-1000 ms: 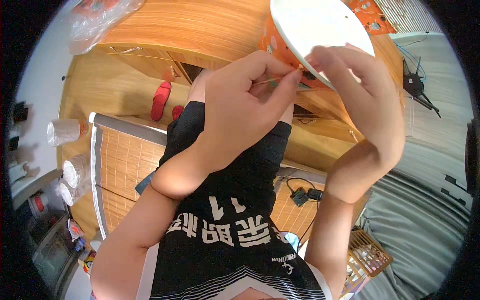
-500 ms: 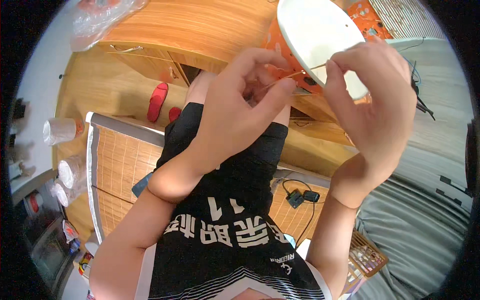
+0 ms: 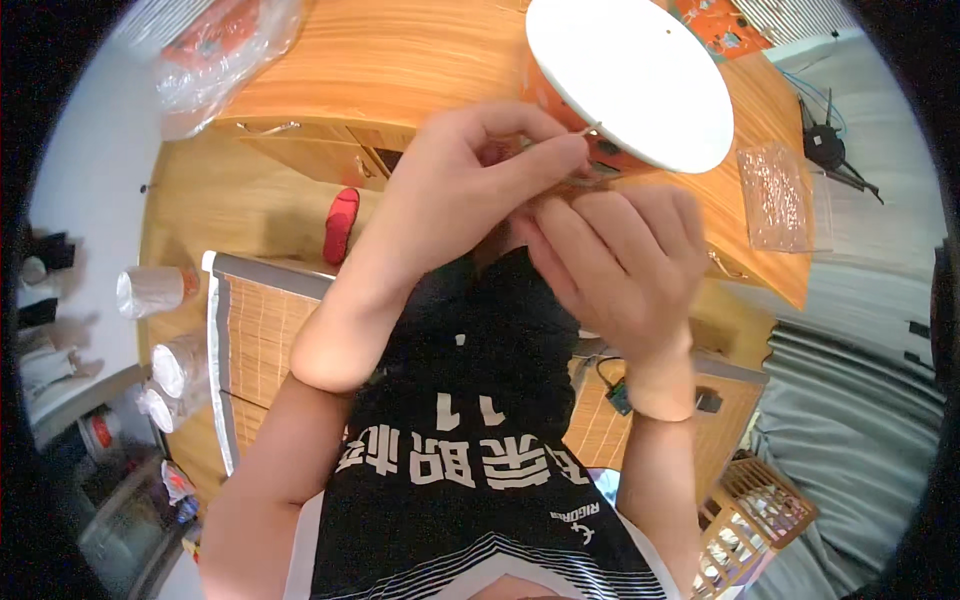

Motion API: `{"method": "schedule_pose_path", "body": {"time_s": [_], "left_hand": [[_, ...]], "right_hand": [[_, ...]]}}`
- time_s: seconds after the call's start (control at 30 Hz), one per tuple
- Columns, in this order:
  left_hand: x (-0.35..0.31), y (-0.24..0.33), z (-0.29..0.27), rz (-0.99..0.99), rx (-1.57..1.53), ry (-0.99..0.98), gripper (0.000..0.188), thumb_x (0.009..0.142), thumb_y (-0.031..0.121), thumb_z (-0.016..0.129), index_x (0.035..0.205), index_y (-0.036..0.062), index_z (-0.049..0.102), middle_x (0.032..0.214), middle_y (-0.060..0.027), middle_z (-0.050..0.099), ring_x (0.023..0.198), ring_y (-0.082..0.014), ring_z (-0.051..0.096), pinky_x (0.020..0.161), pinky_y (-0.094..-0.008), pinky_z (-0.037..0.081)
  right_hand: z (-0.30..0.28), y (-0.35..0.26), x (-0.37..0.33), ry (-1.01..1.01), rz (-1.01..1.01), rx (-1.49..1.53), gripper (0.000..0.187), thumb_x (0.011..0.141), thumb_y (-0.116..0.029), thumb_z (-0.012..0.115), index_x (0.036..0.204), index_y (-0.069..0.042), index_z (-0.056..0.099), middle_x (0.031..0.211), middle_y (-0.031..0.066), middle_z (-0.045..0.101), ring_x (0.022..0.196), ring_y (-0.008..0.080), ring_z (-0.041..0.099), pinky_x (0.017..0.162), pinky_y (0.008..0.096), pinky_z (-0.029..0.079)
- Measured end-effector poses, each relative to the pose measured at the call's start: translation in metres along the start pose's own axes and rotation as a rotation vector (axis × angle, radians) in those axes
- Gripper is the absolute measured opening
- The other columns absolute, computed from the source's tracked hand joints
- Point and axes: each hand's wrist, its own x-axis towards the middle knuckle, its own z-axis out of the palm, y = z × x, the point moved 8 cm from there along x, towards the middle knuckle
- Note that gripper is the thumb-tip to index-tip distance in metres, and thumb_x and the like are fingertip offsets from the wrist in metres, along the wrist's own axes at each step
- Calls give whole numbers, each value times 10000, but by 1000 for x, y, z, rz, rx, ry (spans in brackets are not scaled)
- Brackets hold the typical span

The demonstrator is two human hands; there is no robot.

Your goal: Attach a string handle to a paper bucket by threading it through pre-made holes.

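My left hand (image 3: 480, 175) is closed, thumb and forefinger pinching a thin tan cord (image 3: 591, 129) whose short end sticks up past the fingertips. Right beside it, my right hand (image 3: 620, 250) has its fingers curled in, the tips meeting below the left thumb; whatever they grip there is hidden. Just beyond both hands stands an orange patterned tub (image 3: 550, 88) with a wide white round face (image 3: 630, 80), which bears one small dark spot. The cord's end lies close to the rim of that face.
The tub rests on a wooden desk (image 3: 400, 60) with drawers. Clear plastic wrapping (image 3: 225, 60) lies at its left, a clear plastic sheet (image 3: 780, 200) and black router (image 3: 825, 145) at the right. A red slipper (image 3: 341, 225) is on the floor; a wooden basket (image 3: 760, 510) stands lower right.
My right hand has come down and left, from holding the cord stretched near the tub's rim to beside my left hand. The view has shifted, showing more of the desk's right side.
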Motion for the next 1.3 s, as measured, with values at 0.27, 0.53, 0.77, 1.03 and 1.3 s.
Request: {"method": "schedule_pose_path", "body": {"time_s": [0.27,0.53,0.77,1.03,1.3], "left_hand": [[-12,39,-6,318,418,128,115,954,47,662,963,-35,741,977,-62,640,630,-81,606,552,-206,458],[-5,31,-8,109,169,61,133,917,17,704,1024,-62,716,801,-57,708,663,-87,644,571,-206,492],[-6,45,-10,249,497,114,130,858,8,759,975,-39,729,884,-31,727,833,-77,626,795,-224,498],[0,39,-14,210,530,113,131,838,9,778,957,-28,736,838,-3,701,770,-60,565,748,-223,472],[0,48,-23,282,589,247,120,853,34,782,956,-17,746,774,29,666,689,-20,509,615,-186,407]], "right_hand": [[102,-4,-86,585,1119,1438,551,957,-50,621,1437,-27,353,1216,124,632,803,131,592,653,240,484],[126,-8,-64,624,1215,1649,468,953,-31,619,1374,-34,416,940,59,636,649,87,537,577,204,435],[123,-2,-152,861,1216,912,375,917,13,658,1219,-39,441,1077,54,541,865,78,538,685,194,453],[127,5,-101,607,1145,1170,655,836,10,727,1413,-25,418,1322,100,547,814,74,587,649,199,482],[118,5,-79,729,1088,1496,200,1073,-160,463,1088,4,578,828,53,623,604,57,462,563,203,373]]}}
